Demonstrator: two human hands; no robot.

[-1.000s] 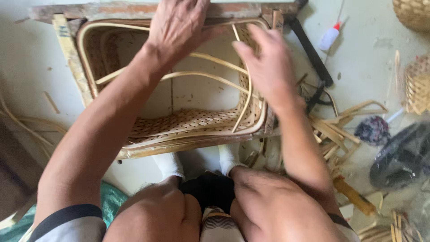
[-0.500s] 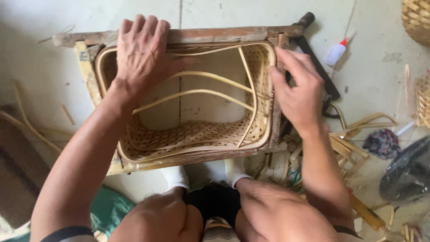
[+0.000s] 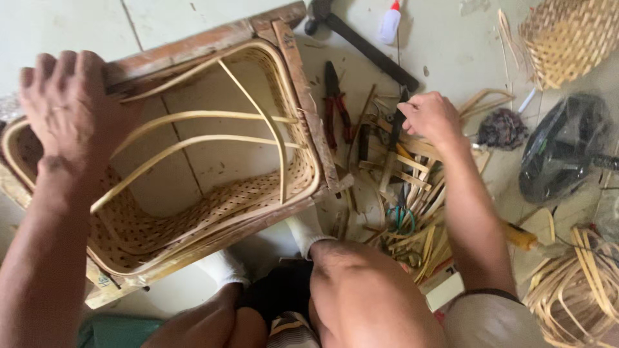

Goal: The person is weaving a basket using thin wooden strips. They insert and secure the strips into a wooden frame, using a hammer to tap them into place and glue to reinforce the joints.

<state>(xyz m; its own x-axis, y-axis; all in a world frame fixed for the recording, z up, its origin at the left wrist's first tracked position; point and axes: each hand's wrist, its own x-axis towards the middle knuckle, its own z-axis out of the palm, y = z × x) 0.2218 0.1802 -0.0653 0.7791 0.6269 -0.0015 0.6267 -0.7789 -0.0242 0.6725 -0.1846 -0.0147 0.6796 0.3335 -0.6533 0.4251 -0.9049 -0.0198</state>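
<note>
Since the earlier frame, the right hand [image 3: 431,117] has left the woven basket frame [image 3: 193,161] and gone right to the pile of cane strips [image 3: 412,193] on the floor, fingers curled around a dark tool [image 3: 394,122]. Left hand [image 3: 71,109] lies spread, open, on the frame's far-left rim. Red-handled pliers [image 3: 335,103] lie between frame and pile.

A small white squeeze bottle [image 3: 389,22] with a red cap lies on the pale tiled floor [image 3: 451,38] at the top of the view, just beside a long black handle [image 3: 367,48]; any label on it is too small to tell; no signs or screens show.
</note>
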